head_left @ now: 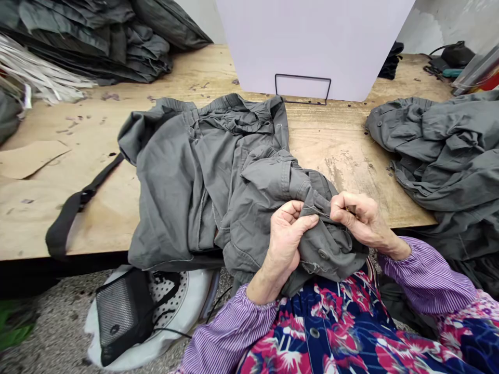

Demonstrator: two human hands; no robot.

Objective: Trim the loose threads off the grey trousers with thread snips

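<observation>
A pair of grey trousers lies rumpled over the front of the wooden table, with its elastic waistband at the back. Part of it is bunched up near my lap, where a button and some loose pale threads show. My left hand pinches a folded edge of this cloth between thumb and forefinger. Just to the right, my right hand is closed on the same edge, where a thin pale thread runs along the cloth. Something small and brownish shows between its curled fingers; I cannot make out what it is.
More grey garments lie at right and in a dark pile at back left, beside white strips. A white board stands behind. A black strap hangs over the table edge. Below is a white basin.
</observation>
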